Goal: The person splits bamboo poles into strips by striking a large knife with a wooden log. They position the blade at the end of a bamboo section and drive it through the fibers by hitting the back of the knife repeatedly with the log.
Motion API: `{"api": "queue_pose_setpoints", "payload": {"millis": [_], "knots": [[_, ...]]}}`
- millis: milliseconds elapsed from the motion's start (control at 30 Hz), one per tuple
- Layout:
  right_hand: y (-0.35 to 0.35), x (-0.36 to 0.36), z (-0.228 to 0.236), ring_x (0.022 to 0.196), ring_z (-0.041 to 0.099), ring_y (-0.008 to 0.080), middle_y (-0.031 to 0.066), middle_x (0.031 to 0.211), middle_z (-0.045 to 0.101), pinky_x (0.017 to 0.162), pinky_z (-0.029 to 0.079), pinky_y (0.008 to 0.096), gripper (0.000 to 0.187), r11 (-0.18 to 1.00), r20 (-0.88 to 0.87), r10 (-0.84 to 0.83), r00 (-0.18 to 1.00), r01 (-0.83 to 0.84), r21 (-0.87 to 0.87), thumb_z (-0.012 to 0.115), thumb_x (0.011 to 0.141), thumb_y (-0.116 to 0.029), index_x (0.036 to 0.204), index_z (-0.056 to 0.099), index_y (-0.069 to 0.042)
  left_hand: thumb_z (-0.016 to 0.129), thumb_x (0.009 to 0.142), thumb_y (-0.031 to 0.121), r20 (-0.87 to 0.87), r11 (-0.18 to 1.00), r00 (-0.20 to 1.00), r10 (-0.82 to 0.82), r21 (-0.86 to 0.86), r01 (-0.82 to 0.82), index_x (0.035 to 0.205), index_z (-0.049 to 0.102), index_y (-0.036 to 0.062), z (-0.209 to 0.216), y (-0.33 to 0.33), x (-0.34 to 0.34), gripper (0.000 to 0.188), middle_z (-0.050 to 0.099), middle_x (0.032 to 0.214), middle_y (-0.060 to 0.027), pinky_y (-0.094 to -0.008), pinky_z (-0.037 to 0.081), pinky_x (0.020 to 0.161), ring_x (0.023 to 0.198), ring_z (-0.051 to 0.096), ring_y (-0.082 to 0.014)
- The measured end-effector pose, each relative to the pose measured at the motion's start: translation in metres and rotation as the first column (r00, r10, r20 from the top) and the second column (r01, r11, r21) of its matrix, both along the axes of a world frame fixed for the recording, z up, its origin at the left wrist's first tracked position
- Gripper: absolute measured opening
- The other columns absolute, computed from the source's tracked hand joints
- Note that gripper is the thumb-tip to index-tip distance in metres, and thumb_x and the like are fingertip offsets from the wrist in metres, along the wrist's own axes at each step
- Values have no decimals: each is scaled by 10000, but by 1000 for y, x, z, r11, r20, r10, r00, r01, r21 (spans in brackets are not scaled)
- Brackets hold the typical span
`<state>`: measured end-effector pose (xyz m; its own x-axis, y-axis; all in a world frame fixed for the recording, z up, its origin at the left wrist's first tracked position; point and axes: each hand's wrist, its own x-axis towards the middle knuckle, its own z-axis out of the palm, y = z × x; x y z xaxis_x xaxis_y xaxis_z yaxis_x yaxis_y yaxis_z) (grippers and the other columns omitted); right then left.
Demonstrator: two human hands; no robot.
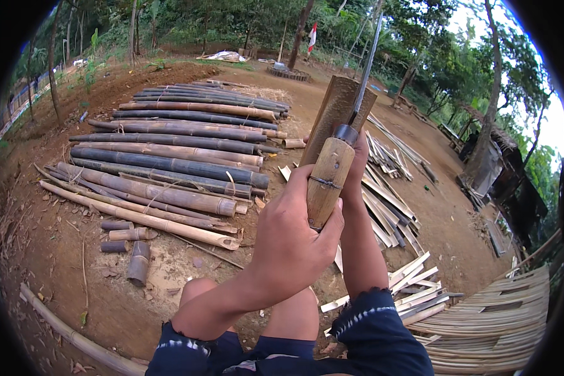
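- Bamboo piece (333,106), curved and brown, raised just beyond the left fist and behind the knife (328,163); grasped from behind by the right hand (360,156) (fingers mostly hidden, so exact hold difficult to confirm).
- Left hand (292,235) clenched firmly around the wooden handle of the knife, thumb on its right side, close to the wire binding (324,182).
- Blade (365,72) pointing up and away, across the front of the bamboo; touching or apart, impossible to judge from this angle.
- Probably best: hold the right fingers behind the bamboo, out of the blade's line, and press only with a steady left wrist.
- Farther left, long bamboo poles (169,165) side by side on the ground, short cut pieces (139,263) nearer.
- Toward the right, split strips (391,210); at lower right, a slatted panel (492,326).
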<state>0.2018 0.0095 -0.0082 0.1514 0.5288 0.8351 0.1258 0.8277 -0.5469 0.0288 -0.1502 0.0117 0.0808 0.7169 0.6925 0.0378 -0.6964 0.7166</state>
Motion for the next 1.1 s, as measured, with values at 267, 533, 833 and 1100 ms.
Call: {"api": "queue_pose_setpoints", "payload": {"millis": [267, 533, 833, 1100], "knots": [[-2, -3, -1, 798, 745, 288, 165, 899, 697, 675, 642, 385, 148, 1000, 19, -5, 1000, 5, 15, 595, 983, -100, 1060, 500, -15, 681, 921, 95, -36, 999, 999, 36, 25, -35, 1170, 564, -31, 3, 8, -2, 303, 680, 900, -136, -332, 528, 724, 800, 670, -176], [-7, -12, 6, 809, 641, 116, 52, 936, 677, 707, 534, 280, 128, 999, 37, -39, 999, 39, 20, 568, 999, -39, 1124, 573, -10, 681, 943, 108, 5, 993, 996, -94, -69, 94, 1175, 577, -18, 12, 10, -20, 283, 668, 902, -47, -276, 520, 689, 774, 641, -96], [-11, -14, 14, 913, 577, 104, 65, 1041, 632, 802, 484, 272, 347, 999, 78, -31, 996, 30, 25, 481, 1084, -248, 1337, 471, -12, 673, 958, 108, -49, 984, 994, -98, -151, 90, 1122, 574, -5, 24, 26, -33, 222, 633, 807, -24, -251, 513, 631, 689, 628, -86], [-4, 81, -245, 991, 692, 272, 188, 1072, 701, 850, 538, 378, 518, 670, 128, -403, 906, 387, -634, 501, 1049, -398, 1382, 462, -3, 663, 964, 135, -71, 960, 991, -113, -266, 90, 1143, 575, -27, 48, 38, -68, 257, 631, 758, -50, -280, 517, 667, 676, 625, -112]]}}
